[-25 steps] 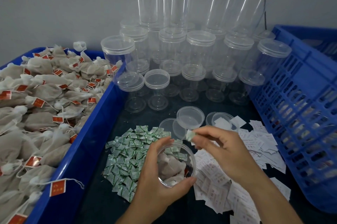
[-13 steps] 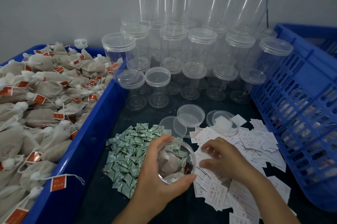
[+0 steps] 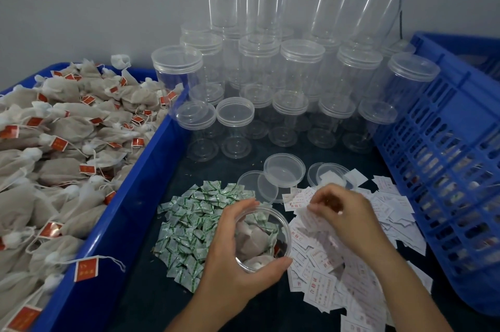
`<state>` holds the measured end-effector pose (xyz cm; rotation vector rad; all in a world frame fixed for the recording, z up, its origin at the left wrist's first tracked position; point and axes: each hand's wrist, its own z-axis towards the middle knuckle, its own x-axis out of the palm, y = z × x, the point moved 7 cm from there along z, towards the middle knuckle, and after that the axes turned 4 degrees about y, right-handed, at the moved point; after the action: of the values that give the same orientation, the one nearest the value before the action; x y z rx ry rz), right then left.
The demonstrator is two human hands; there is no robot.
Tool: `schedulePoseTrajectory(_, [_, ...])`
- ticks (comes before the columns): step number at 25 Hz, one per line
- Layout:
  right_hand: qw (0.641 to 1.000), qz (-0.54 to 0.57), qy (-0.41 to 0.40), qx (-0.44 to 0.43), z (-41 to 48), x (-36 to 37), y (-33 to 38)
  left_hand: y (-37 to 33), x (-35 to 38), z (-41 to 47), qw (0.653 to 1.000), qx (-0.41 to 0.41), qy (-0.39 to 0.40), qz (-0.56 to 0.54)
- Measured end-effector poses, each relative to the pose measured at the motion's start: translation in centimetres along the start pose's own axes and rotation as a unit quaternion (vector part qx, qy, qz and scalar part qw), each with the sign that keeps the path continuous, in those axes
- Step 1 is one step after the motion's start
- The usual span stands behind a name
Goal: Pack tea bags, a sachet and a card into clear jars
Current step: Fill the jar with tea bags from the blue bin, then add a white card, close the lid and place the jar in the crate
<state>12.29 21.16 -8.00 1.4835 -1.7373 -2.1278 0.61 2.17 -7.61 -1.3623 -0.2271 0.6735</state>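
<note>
Left fingers (image 3: 239, 208) grip jar (image 3: 259, 242) over dark tabletop (image 3: 151, 302), grey wall (image 3: 81, 7) behind.

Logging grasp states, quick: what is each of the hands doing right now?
Left hand: gripping the open jar.
Right hand: fingers curled on the cards; whether one is pinched cannot be told.

Blue bin (image 3: 130, 196), slatted blue crate (image 3: 460, 93)

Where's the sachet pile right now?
In the head view, the sachet pile lies low centre on the dark table, between the blue tea-bag bin and the open jar that the left hand holds.
</note>
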Motion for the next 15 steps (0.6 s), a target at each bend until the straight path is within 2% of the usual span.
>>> schedulePoseTrajectory(3, [0.987, 0.129, -0.031, -0.096, -1.7, -2.7, 4.5, 0.0, 0.0, 0.0, 1.0, 0.007, -0.001, 0.008])
schedulePoseTrajectory(5, [0.958, 0.243, 0.008, -0.15, -3.1, -3.0, 7.3, 0.0, 0.0, 0.1, 1.0, 0.011, -0.002, 0.006])
schedulePoseTrajectory(7, [0.947, 0.267, 0.069, -0.165, -3.9, -1.7, 9.1, 0.0, 0.0, 0.1, 1.0, 0.01, -0.003, -0.004])
schedulePoseTrajectory(10, [0.97, 0.155, 0.108, -0.15, -4.1, 1.7, 9.4, 0.3, 0.1, 0.0, 1.0, 0.006, 0.01, -0.028])
schedulePoseTrajectory(13, [0.982, 0.034, 0.084, -0.164, -4.2, 3.8, 9.1, 0.8, 0.2, -0.4, 0.998, 0.012, 0.037, -0.047])
schedulePoseTrajectory(15, [0.979, -0.007, 0.067, -0.195, -4.4, 4.0, 9.5, 1.5, 0.2, -0.8, 0.998, -0.002, 0.048, -0.05])
